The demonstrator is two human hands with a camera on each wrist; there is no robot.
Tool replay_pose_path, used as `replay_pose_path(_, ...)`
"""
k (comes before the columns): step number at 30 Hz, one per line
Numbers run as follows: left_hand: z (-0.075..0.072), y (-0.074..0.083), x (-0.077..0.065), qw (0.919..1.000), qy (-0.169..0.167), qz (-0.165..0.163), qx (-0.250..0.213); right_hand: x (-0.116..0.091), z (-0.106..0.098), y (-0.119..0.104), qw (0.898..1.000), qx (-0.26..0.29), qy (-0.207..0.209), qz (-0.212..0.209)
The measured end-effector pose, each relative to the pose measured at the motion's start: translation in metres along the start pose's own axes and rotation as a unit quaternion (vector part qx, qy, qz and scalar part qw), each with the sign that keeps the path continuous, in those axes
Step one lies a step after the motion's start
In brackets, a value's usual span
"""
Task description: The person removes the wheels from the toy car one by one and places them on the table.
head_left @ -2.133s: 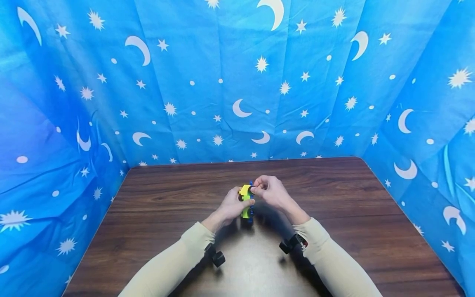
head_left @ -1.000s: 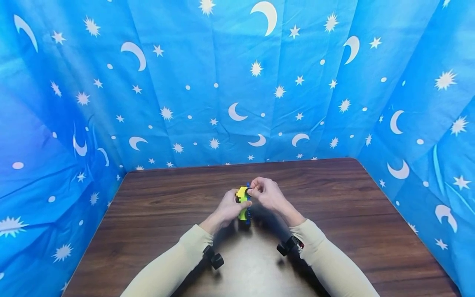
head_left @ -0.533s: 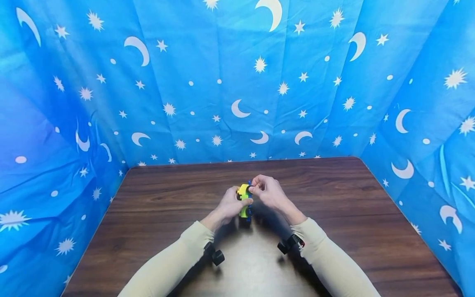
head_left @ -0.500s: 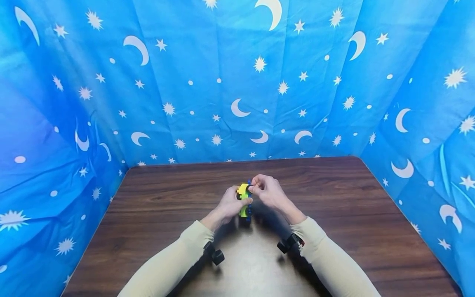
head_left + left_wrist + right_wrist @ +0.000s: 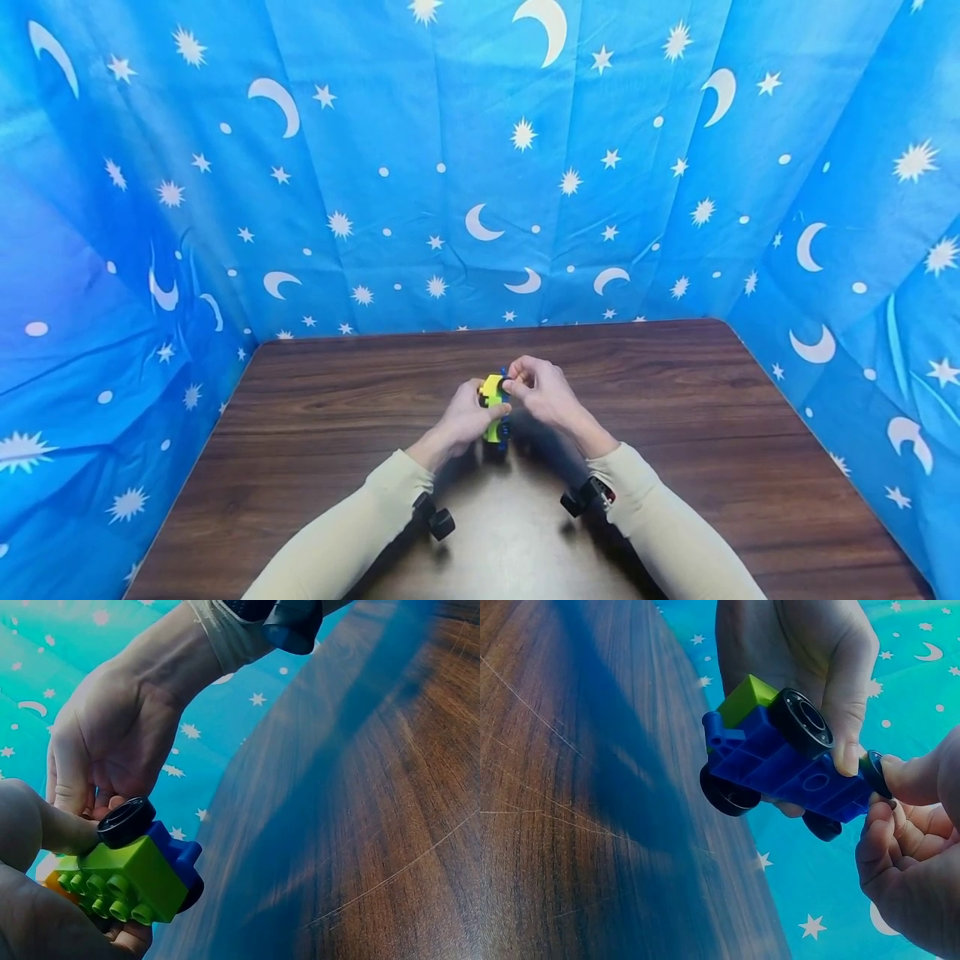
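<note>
A toy car [image 5: 492, 408] built of yellow and lime green blocks on a blue wheeled base [image 5: 780, 769] is held on its side over the table. My left hand [image 5: 461, 417] grips the body, its thumb pressed across the blue base. My right hand [image 5: 547, 393] pinches a black wheel [image 5: 877, 774] at the car's far end between thumb and fingers. Another black wheel [image 5: 125, 822] sits at the near end, beside lime green studs [image 5: 118, 884]. In the right wrist view, the base's underside and several wheels show, with a blue hitch [image 5: 720, 733] at one end.
The dark wood-grain table [image 5: 337, 392] spreads on all sides of the hands. Blue cloth [image 5: 420, 200] with white moons and stars hangs behind the table and along both sides. Black wrist cameras [image 5: 435, 518] stick out below the sleeves.
Both hands keep their hold on the toy car and its wheel in nearly the same place. The whole head view shifts slightly between frames.
</note>
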State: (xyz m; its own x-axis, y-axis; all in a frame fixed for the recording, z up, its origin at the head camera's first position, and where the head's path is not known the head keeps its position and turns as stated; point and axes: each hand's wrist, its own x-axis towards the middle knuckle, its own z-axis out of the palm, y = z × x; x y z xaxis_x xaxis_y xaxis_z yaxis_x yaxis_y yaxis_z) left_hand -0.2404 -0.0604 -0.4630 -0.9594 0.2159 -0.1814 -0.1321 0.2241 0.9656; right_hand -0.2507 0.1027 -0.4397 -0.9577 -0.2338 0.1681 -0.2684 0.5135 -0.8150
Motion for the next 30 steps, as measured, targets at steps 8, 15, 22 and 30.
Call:
replay_pose_path(8, 0.0003, -0.0003, 0.0015, 1.0, 0.005, 0.003, 0.006, 0.0004, -0.0002, -0.0008, 1.0, 0.003, 0.001, -0.004)
replay_pose_path(15, 0.0001, -0.0004, 0.0032, 1.0, 0.002, 0.002, 0.009, -0.0002, -0.0009, -0.0018, 1.0, 0.006, 0.0, -0.007)
replay_pose_path(22, -0.0015, 0.0019, 0.0025, 1.0, 0.0, 0.0, 0.009, -0.0004, 0.0003, -0.0015, 1.0, 0.005, 0.004, -0.01)
replay_pose_path(30, -0.0027, 0.0034, 0.0011, 0.9999, -0.001, -0.009, 0.011, -0.0009, 0.0032, 0.0011, 0.999, -0.003, 0.017, -0.031)
